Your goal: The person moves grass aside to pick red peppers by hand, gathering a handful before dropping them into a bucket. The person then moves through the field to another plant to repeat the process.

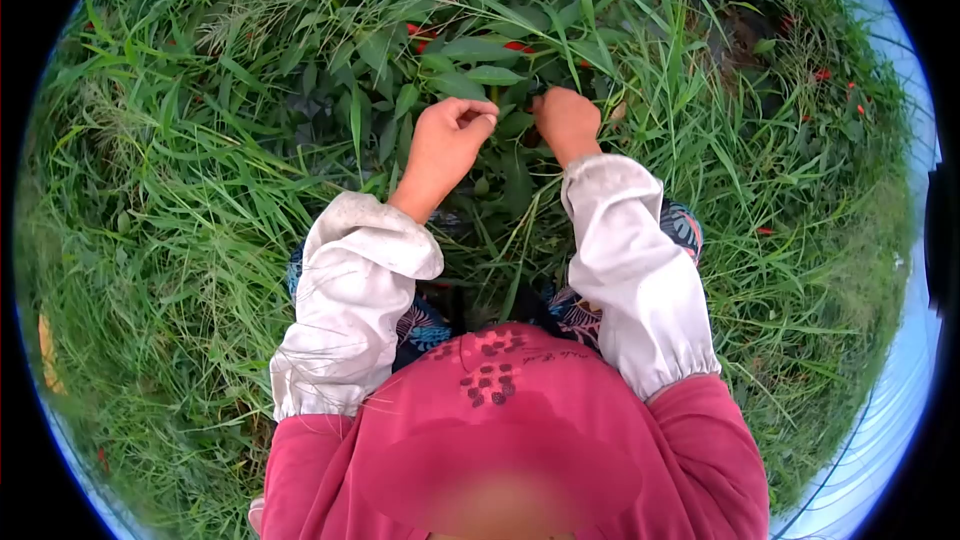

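My left hand (447, 147) is at the near side of a leafy green plant (480, 48), its thumb and fingers drawn together in a pinch. Whatever sits between those fingertips, if anything, is too small to make out. To its right, my right hand (568, 122) is closed with knuckles up, and its fingertips disappear among the leaves. Just beyond the hands, a red pepper (519, 47) shows through the foliage. Another red pepper (420, 36) hangs a little to the left, partly covered by leaves.
Tall grass (200, 200) grows thickly on both sides and between the plants. More red peppers (822, 74) show at the right. Pale blue sheeting (880, 420) runs along the right edge. My knees in patterned trousers (425, 325) are bent close below my forearms.
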{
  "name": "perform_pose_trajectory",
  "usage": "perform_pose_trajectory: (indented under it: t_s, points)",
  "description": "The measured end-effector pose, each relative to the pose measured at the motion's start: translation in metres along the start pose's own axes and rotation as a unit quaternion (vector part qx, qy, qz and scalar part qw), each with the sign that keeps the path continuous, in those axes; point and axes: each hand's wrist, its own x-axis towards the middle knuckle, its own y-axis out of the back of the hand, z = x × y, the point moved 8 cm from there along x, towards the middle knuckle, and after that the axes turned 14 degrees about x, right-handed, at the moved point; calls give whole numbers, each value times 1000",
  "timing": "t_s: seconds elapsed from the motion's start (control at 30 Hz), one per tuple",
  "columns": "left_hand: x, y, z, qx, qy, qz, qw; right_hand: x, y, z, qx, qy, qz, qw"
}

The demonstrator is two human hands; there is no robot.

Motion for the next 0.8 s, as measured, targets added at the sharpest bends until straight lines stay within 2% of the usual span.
perform_pose_trajectory:
  t_s: [0.1, 0.17, 0.23, 0.27, 0.47, 0.53, 0.6, 0.67, 0.7, 0.77, 0.8]
  points:
    - [-5, -5, 8, 33, -23, -27, 999, -3, -20, 9, 7, -46, -16, 999]
    - [-4, -6, 4, 28, -22, -27, 999, -12, -14, 0, 43, -54, -7, 998]
    - [-1, -6, 4, 8, -24, -29, 999, -22, -6, 3, 97, -119, 12, 988]
    - [-2, -8, 4, 7, -23, -32, 999, -27, -8, 5, 96, -123, 11, 988]
    - [0, -10, 2, -40, 5, -17, 999, -48, 1, -11, 138, -62, 103, 983]
    - [-2, -15, -6, -61, 73, -58, 994, -56, 5, -10, 145, -48, 105, 983]
    - [-4, -12, -5, -59, 83, -61, 993, -67, 11, -10, 152, -33, 106, 982]
    - [-5, -12, -8, -58, 93, -64, 992, -79, 11, 2, 301, -89, 100, 944]
    - [-5, -13, -13, -52, 108, -77, 990, -85, 12, 1, 301, -90, 100, 944]
    - [-5, -20, -20, -47, 122, -94, 987, -99, 2, 4, 512, -169, 52, 841]
    - [-5, -22, -25, -18, 135, -82, 987, -101, -6, 12, 500, -75, 115, 855]
